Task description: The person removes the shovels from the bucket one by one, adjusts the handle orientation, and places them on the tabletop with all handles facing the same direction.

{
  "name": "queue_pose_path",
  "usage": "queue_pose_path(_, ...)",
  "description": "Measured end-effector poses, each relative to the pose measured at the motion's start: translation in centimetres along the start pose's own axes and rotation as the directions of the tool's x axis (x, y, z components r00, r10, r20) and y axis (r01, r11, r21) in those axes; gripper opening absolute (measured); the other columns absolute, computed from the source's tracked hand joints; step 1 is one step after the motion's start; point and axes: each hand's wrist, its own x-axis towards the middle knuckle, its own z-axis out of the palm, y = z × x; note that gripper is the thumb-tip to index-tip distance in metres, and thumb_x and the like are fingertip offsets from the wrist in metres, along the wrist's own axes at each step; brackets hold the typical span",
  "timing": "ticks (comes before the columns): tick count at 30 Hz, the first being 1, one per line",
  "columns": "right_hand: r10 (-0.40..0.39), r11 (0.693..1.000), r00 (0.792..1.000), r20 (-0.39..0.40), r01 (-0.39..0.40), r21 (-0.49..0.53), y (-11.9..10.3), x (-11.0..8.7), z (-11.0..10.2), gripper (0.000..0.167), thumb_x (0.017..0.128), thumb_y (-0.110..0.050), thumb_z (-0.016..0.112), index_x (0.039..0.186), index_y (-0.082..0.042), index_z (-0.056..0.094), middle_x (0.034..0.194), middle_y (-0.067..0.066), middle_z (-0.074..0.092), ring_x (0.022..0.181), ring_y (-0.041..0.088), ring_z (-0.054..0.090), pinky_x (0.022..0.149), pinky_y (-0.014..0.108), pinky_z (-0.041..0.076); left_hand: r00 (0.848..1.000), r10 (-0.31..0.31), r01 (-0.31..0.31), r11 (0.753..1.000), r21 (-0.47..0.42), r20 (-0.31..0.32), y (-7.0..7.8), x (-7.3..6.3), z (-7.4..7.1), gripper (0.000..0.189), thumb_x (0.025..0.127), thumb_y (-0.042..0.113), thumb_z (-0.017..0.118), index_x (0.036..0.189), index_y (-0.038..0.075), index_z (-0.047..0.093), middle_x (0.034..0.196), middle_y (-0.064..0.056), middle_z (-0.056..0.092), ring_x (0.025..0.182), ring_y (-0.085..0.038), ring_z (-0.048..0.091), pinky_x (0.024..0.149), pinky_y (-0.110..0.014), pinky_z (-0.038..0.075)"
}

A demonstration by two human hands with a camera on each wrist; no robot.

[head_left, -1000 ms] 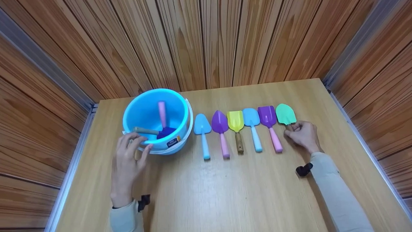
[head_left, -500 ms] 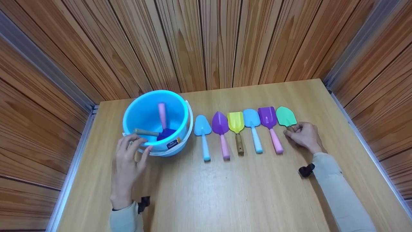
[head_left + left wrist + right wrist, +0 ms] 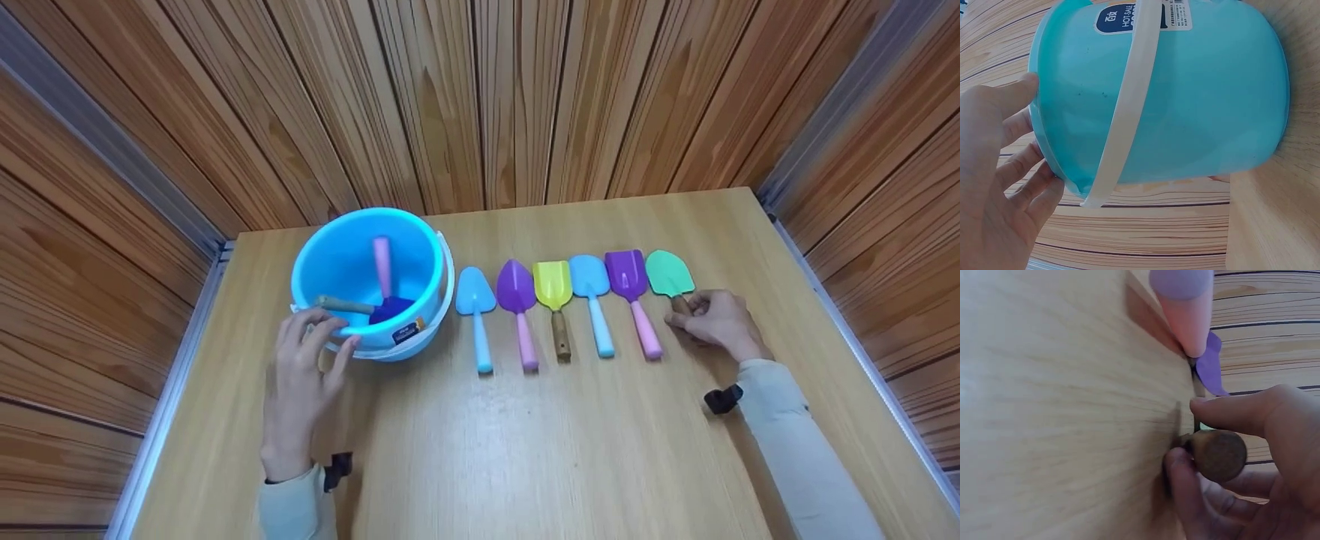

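Observation:
A blue bucket with a white handle stands on the table's left. My left hand holds its near-left rim between thumb and fingers. Inside the bucket are a pink-handled shovel and one with a brown handle; their blades are partly hidden. At the right end of a row of toy shovels, my right hand pinches the brown handle of a green shovel. Its blade lies on or close to the tabletop. Beside it lies a purple shovel with a pink handle.
Left of that purple shovel, the row holds a blue shovel, a yellow shovel, a pointed purple trowel and a blue trowel. Wood-patterned walls border the table at the back and sides.
The green shovel has come slightly nearer to me. My right hand has shifted a little nearer and to the right, showing more of the handle. My left hand stays on the bucket rim.

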Motion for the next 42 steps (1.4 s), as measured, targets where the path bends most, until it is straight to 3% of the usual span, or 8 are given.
queue_pose_path(8, -0.014, 0.991, 1.0, 0.011, 0.015, -0.133, -2.6, -0.7, -1.2, 0.067, 0.094, -0.045, 0.08, 0.132, 0.005, 0.059, 0.109, 0.021, 0.066, 0.093, 0.035, 0.059, 0.075, 0.042, 0.046, 1.0, 0.022, -0.022, 1.0, -0.017, -0.012, -0.1, 0.0, 0.0, 0.03, 0.096, 0.025, 0.082, 0.121, 0.009, 0.078, 0.128, -0.009, 0.069, 0.132, -0.028, 0.059, 0.105, -0.058, 0.058)
queue_pose_path(12, -0.045, 0.988, 0.999, 0.009, 0.045, -0.148, -6.2, -1.2, -0.8, 0.068, 0.097, -0.042, 0.078, 0.141, 0.005, 0.056, 0.12, 0.025, 0.065, 0.099, 0.038, 0.06, 0.079, 0.047, 0.052, 1.0, 0.01, -0.01, 1.0, -0.001, -0.009, -0.2, -0.2, -0.1, 0.032, 0.095, 0.025, 0.083, 0.122, 0.008, 0.078, 0.129, -0.009, 0.07, 0.133, -0.028, 0.059, 0.104, -0.058, 0.059)
queue_pose_path(15, -0.091, 0.987, 0.996, 0.014, 0.092, -0.131, -9.4, -1.6, -0.3, 0.065, 0.099, -0.038, 0.077, 0.146, 0.003, 0.056, 0.13, 0.027, 0.064, 0.109, 0.041, 0.061, 0.09, 0.054, 0.057, 1.0, 0.007, -0.007, 1.0, 0.013, -0.008, -0.1, -0.4, -0.1, 0.033, 0.096, 0.026, 0.083, 0.123, 0.008, 0.078, 0.129, -0.008, 0.07, 0.134, -0.029, 0.059, 0.105, -0.058, 0.058)
queue_pose_path(18, -0.196, 0.972, 0.981, 0.009, 0.196, -0.134, -12.5, -1.7, 0.3, 0.062, 0.099, -0.033, 0.078, 0.146, 0.003, 0.058, 0.133, 0.027, 0.066, 0.115, 0.043, 0.064, 0.097, 0.058, 0.058, 1.0, 0.015, -0.015, 1.0, 0.012, -0.013, -0.1, -0.4, 0.0, 0.032, 0.096, 0.025, 0.082, 0.124, 0.009, 0.078, 0.129, -0.008, 0.071, 0.134, -0.03, 0.06, 0.107, -0.059, 0.057)
queue_pose_path(23, -0.374, 0.907, 0.927, -0.002, 0.365, -0.208, -17.0, -0.9, 1.0, 0.052, 0.098, -0.028, 0.079, 0.136, 0.005, 0.066, 0.129, 0.027, 0.07, 0.114, 0.043, 0.069, 0.094, 0.059, 0.059, 0.999, 0.031, -0.031, 1.0, 0.001, -0.027, 0.0, -0.5, 0.2, 0.029, 0.096, 0.023, 0.082, 0.121, 0.009, 0.079, 0.127, -0.009, 0.072, 0.133, -0.029, 0.061, 0.107, -0.058, 0.057)
queue_pose_path(31, -0.51, 0.831, 0.86, 0.028, 0.5, -0.244, -23.4, -0.4, 2.2, 0.052, 0.098, -0.03, 0.079, 0.139, 0.0, 0.066, 0.143, 0.023, 0.065, 0.127, 0.043, 0.067, 0.095, 0.056, 0.062, 0.999, 0.045, -0.046, 0.999, -0.016, -0.029, 0.0, -0.6, 0.2, 0.027, 0.096, 0.022, 0.082, 0.119, 0.008, 0.079, 0.125, -0.008, 0.072, 0.133, -0.03, 0.061, 0.105, -0.058, 0.058)
queue_pose_path(34, -0.573, 0.779, 0.818, 0.044, 0.561, -0.28, -25.7, -0.5, 2.8, 0.05, 0.099, -0.031, 0.078, 0.138, -0.001, 0.067, 0.144, 0.022, 0.064, 0.126, 0.042, 0.068, 0.094, 0.053, 0.064, 0.998, 0.056, -0.056, 0.998, 0.001, -0.03, -0.1, -0.5, 0.2, 0.029, 0.095, 0.022, 0.083, 0.119, 0.007, 0.079, 0.125, -0.008, 0.072, 0.132, -0.03, 0.062, 0.103, -0.057, 0.06)
queue_pose_path(42, -0.709, 0.643, 0.695, 0.119, 0.707, -0.295, -31.3, -0.9, 4.4, 0.043, 0.103, -0.029, 0.073, 0.138, -0.004, 0.068, 0.14, 0.017, 0.067, 0.128, 0.037, 0.066, 0.107, 0.051, 0.057, 0.992, 0.112, -0.11, 0.993, 0.029, -0.055, -0.4, -0.1, 0.2, 0.033, 0.091, 0.02, 0.088, 0.12, 0.007, 0.081, 0.12, -0.011, 0.076, 0.128, -0.033, 0.068, 0.1, -0.057, 0.061)
